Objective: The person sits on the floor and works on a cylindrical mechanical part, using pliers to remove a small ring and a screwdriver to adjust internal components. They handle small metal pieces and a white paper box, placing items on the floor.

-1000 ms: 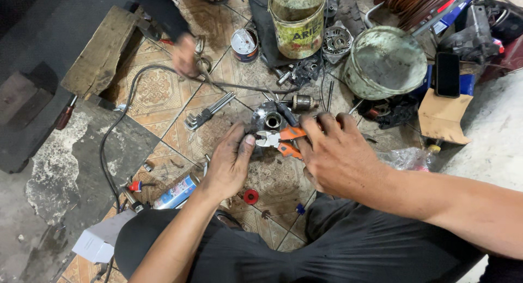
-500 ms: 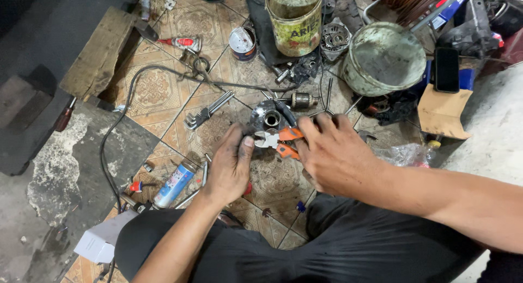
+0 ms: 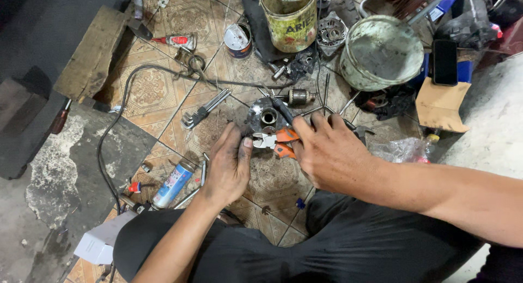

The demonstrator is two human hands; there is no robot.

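Note:
A round dark metal motor part (image 3: 267, 117) with a central hole lies on the tiled floor in front of me. My right hand (image 3: 327, 152) grips orange-handled pliers (image 3: 280, 141), their metal jaws pointing left toward the part's near edge. My left hand (image 3: 231, 166), grimy with grease, rests beside the part with its fingertips at the pliers' jaws, pinching something small that I cannot make out. My legs in dark trousers fill the bottom of the view.
A set of hex keys (image 3: 204, 110), a spray can (image 3: 173, 184), a black cable (image 3: 122, 114), a wooden block (image 3: 90, 54), a small tin (image 3: 237, 39), a yellow bucket (image 3: 290, 16), a round grey lid (image 3: 384, 51), a phone (image 3: 444, 62), cardboard (image 3: 440, 106) and screwdrivers lie around.
Another person's hand seen a second ago near the top left is gone. My hands stay at the part; the left fingers have closed in on the pliers' jaws.

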